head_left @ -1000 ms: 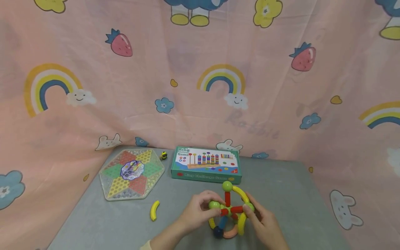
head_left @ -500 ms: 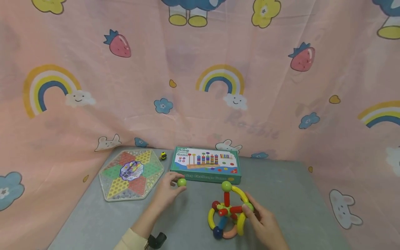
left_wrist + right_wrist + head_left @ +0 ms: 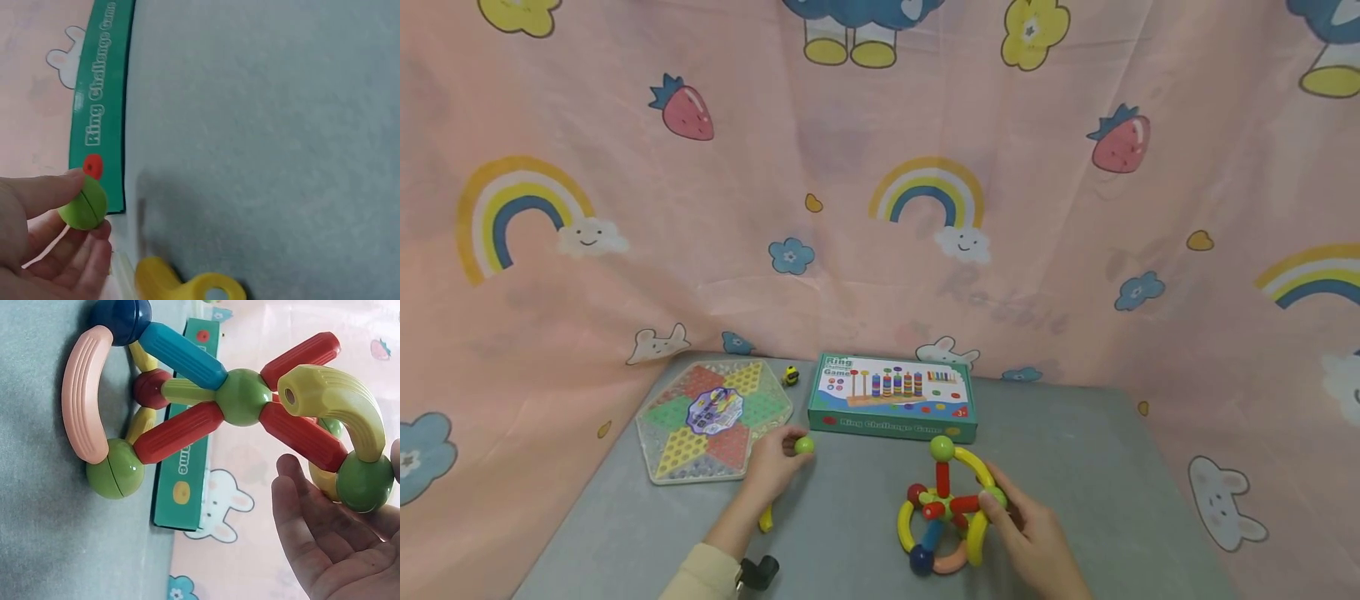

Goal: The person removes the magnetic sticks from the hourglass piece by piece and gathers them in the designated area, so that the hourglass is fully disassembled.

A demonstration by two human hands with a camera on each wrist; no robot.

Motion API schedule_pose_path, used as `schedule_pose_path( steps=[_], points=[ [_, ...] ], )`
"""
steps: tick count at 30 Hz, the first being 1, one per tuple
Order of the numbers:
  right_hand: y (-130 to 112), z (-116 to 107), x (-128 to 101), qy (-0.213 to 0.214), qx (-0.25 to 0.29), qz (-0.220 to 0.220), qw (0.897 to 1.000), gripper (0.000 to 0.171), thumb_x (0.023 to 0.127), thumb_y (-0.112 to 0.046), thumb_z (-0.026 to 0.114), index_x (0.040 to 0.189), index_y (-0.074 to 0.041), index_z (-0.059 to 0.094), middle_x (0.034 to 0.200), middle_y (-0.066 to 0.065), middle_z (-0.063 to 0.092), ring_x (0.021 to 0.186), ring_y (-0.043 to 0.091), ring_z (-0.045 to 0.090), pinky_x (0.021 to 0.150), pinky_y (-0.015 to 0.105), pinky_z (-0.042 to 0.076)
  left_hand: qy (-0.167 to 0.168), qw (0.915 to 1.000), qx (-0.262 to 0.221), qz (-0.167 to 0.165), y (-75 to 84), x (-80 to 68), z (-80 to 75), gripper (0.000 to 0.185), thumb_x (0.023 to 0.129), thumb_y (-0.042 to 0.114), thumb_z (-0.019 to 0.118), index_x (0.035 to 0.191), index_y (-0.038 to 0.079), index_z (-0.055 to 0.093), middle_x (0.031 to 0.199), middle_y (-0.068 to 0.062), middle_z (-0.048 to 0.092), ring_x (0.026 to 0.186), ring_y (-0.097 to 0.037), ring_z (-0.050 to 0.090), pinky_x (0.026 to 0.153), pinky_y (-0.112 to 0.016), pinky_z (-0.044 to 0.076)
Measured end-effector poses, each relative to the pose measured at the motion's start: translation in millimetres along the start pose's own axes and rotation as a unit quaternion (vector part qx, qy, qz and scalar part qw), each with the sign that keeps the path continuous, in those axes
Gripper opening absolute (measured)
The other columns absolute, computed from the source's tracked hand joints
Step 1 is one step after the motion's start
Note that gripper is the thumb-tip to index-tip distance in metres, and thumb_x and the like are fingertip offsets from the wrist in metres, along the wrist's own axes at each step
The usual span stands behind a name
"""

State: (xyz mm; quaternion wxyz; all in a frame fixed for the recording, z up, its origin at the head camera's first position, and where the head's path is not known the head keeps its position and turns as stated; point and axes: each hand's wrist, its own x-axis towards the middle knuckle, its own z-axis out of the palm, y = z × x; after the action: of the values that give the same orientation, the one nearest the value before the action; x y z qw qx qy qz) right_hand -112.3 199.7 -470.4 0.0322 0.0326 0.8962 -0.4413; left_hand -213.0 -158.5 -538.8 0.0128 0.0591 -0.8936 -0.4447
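Left hand (image 3: 772,467) pinches green ball (image 3: 804,445) at fingertips, lower left of frame, could roll free; right hand (image 3: 1033,533), fingers curled round rod-and-ball structure (image 3: 946,508), lower centre; one-sided grip risks joints separating.

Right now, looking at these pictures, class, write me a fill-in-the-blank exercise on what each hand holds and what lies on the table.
1. The left hand pinches a small ball coloured ____.
2. The right hand holds the stick-and-ball toy by a green ____.
3. The box on the table reads "Ring ____ Game".
4. The hexagonal game board lies to the ____ of the box.

Missing words: green; ball; Challenge; left
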Motion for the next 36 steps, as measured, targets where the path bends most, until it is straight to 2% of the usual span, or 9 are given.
schedule_pose_path(
  steps=[7,15,19,22,24,26,31,33,36],
  points=[
    [-2.3,-1.5,0.0,0.001,-0.013,-0.002,1.0,0.07,0.1,-0.057,0.051,0.151,-0.01,0.046,0.136,0.017,0.063,0.098,0.016,0.066,0.085,0.034,0.06,0.005,0.9997,0.023,0.0,-12.2,6.7,0.3,0.031,0.08,0.005,0.08,0.109,0.003,0.071,0.099,-0.009,0.072,0.09,-0.022,0.066,0.08,-0.041,0.055],
    [-3.3,-1.7,0.1,0.0,-0.012,-0.001,1.0,0.069,0.1,-0.057,0.05,0.151,-0.01,0.047,0.131,0.015,0.065,0.098,0.015,0.066,0.085,0.034,0.06,0.015,0.9992,0.032,0.016,-14.4,7.5,6.1,0.047,0.083,0.006,0.079,0.127,0.001,0.063,0.118,-0.015,0.069,0.109,-0.033,0.065,0.092,-0.049,0.053],
    [-2.0,-1.7,0.6,0.006,0.0,-0.017,1.0,0.062,0.103,-0.052,0.05,0.15,-0.011,0.049,0.132,0.013,0.066,0.098,0.015,0.069,0.082,0.031,0.06,0.057,0.9968,0.027,0.049,-4.3,-0.2,13.8,0.046,0.084,0.009,0.078,0.127,0.003,0.064,0.125,-0.017,0.066,0.117,-0.036,0.06,0.099,-0.053,0.049],
    [-0.8,-2.4,0.4,0.01,0.011,-0.03,0.999,0.057,0.105,-0.047,0.049,0.149,-0.011,0.05,0.138,0.014,0.063,0.102,0.018,0.071,0.079,0.029,0.06,0.101,0.9894,-0.007,0.104,13.6,-14.9,24.9,0.04,0.085,0.01,0.078,0.123,0.006,0.066,0.116,-0.012,0.067,0.106,-0.03,0.062,0.091,-0.046,0.052],
    [-0.4,-3.0,-0.3,0.01,0.008,-0.036,0.999,0.056,0.105,-0.046,0.048,0.149,-0.011,0.05,0.141,0.014,0.061,0.106,0.022,0.07,0.079,0.029,0.06,0.12,0.9808,-0.043,0.147,31.9,-30.3,33.1,0.035,0.086,0.01,0.078,0.119,0.009,0.067,0.106,-0.007,0.067,0.093,-0.022,0.062,0.082,-0.037,0.054],
    [-0.5,-3.7,-1.4,0.01,0.003,-0.035,0.999,0.055,0.106,-0.045,0.046,0.148,-0.01,0.051,0.142,0.014,0.06,0.111,0.025,0.069,0.08,0.03,0.06,0.133,0.9663,-0.09,0.201,52.1,-48.7,41.1,0.029,0.086,0.008,0.078,0.113,0.01,0.068,0.095,-0.003,0.066,0.08,-0.014,0.062,0.072,-0.029,0.055],
    [-1.5,-6.3,-3.2,0.019,-0.008,-0.04,0.999,0.053,0.108,-0.044,0.042,0.145,-0.009,0.054,0.139,0.014,0.062,0.119,0.029,0.065,0.085,0.036,0.06,0.101,0.9196,-0.18,0.334,97.4,-93.6,55.6,0.022,0.088,0.003,0.075,0.107,0.012,0.067,0.082,0.004,0.066,0.065,0.0,0.06,0.058,-0.018,0.054],
    [-1.4,-7.6,-3.3,0.023,-0.006,-0.048,0.999,0.052,0.108,-0.043,0.042,0.144,-0.009,0.056,0.138,0.015,0.063,0.12,0.03,0.065,0.086,0.037,0.06,0.081,0.9056,-0.165,0.382,109.6,-105.9,59.7,0.019,0.09,0.005,0.074,0.106,0.012,0.067,0.082,0.005,0.067,0.066,0.001,0.059,0.058,-0.014,0.052],
    [-0.6,-9.1,-3.2,0.028,0.007,-0.057,0.998,0.05,0.108,-0.042,0.042,0.142,-0.008,0.057,0.137,0.014,0.064,0.12,0.03,0.064,0.086,0.037,0.06,0.048,0.8859,-0.109,0.448,121.4,-118.0,66.4,0.014,0.092,0.009,0.072,0.105,0.013,0.068,0.086,0.004,0.068,0.068,-0.001,0.06,0.064,-0.008,0.049]
  ],
)
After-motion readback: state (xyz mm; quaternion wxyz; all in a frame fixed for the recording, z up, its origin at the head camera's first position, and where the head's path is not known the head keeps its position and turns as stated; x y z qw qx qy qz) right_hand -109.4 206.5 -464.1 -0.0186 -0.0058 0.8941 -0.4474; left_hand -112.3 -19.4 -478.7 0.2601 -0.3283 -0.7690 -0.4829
